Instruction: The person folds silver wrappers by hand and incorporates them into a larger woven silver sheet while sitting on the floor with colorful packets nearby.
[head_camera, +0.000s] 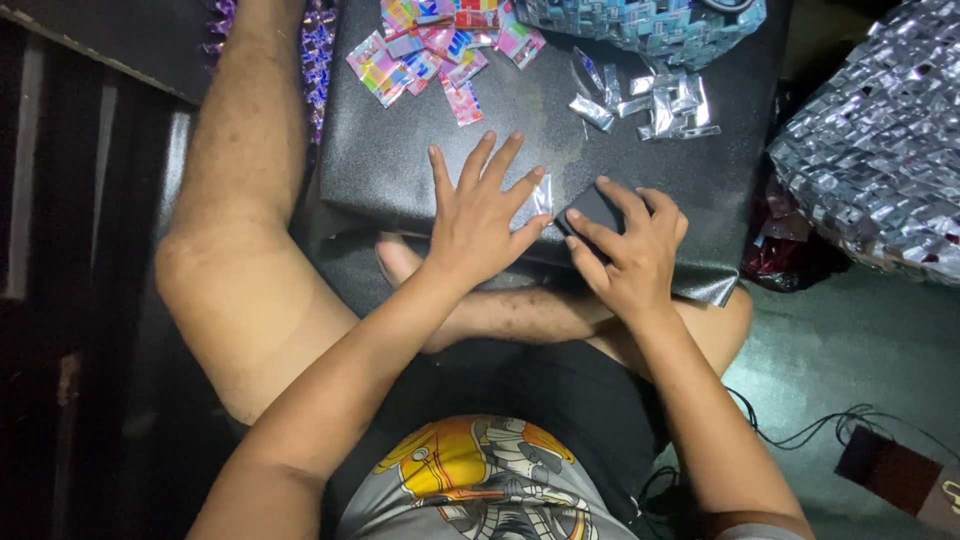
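Note:
My left hand lies flat with fingers spread on a black board resting over my legs. Under its fingertips a small silver foil wrapper piece is pressed against the board. My right hand sits just right of it, fingers bent, pressing a dark flat object against the board near the foil. The hands almost touch at the foil.
Colourful candy wrappers lie at the board's far edge. A heap of folded silver strips lies to their right. A woven blue-silver foil piece sits at the top. A woven silver foil bag stands on the right. Cables trail on the floor.

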